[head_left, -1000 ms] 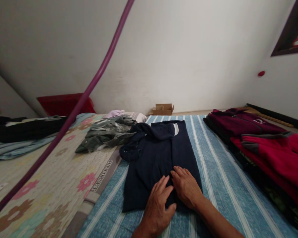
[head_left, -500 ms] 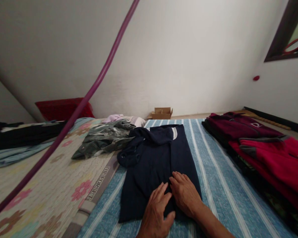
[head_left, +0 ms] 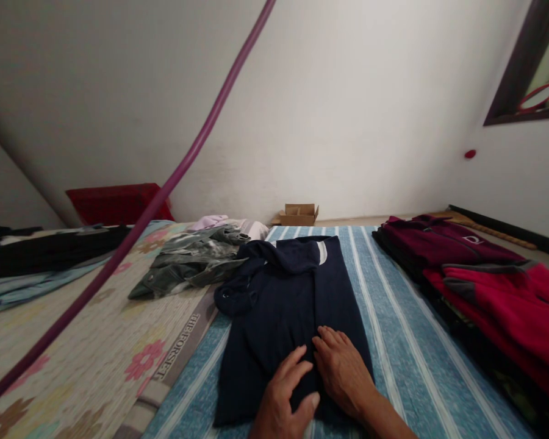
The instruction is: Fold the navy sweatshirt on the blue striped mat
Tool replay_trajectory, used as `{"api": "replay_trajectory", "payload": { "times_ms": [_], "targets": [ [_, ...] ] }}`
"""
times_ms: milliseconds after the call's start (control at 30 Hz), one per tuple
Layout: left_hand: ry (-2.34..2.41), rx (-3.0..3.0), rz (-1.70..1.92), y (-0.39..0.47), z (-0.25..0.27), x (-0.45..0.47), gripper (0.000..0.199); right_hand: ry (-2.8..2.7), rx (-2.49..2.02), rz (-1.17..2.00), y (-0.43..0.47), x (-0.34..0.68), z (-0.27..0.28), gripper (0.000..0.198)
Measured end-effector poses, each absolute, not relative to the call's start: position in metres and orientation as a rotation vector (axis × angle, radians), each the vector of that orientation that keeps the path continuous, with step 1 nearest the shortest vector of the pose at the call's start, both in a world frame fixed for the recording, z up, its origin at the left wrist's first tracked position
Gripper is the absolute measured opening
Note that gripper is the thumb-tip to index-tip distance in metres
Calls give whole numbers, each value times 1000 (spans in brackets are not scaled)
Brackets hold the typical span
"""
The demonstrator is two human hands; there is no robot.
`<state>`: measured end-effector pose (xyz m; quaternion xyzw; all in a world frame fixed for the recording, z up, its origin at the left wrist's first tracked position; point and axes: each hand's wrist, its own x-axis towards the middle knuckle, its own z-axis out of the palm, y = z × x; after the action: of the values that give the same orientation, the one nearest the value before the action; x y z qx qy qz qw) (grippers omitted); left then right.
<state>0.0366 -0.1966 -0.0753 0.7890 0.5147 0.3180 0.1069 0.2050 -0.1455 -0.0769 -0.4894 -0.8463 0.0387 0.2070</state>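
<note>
Garment (head_left: 274,317), one, navy, lies under left hand (head_left: 283,393) and right hand (head_left: 342,369), both grips seemingly unclosed.

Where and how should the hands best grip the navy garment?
Probably by its two side edges, left hand coming from the left and right hand from the right, sliding under: the navy garment lies mostly flat on the striped sheet, with stretches of both edges exposed. Its bunched far end looks a looser hold.
</note>
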Motion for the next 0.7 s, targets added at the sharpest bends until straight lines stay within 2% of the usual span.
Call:
{"api": "replay_trajectory", "payload": {
  "times_ms": [100,200,267,367,433,567,700],
  "targets": [
    [1670,2143,1098,-181,-58,16,32,-2328,-1343,83,-145,205,-80,31],
    [1993,1994,1205,-149,-37,-13,34,-2315,-1317,56,-145,205,-84,29],
    [2296,1924,1156,-123,-25,-31,36,-2309,-1300,37,-145,205,-86,28],
    [2658,1717,867,-91,-10,-53,45,-2306,-1271,-1,-144,205,-89,28],
    [2743,1570,718,-77,-4,-64,46,-2296,-1255,-28,-143,204,-92,28],
    [2779,1324,644,-60,5,-84,43,-2269,-1238,-50,-140,204,-99,27],
    [2723,1303,634,-54,9,-90,28,-2263,-1227,-34,-137,202,-104,26]
  ]
}}
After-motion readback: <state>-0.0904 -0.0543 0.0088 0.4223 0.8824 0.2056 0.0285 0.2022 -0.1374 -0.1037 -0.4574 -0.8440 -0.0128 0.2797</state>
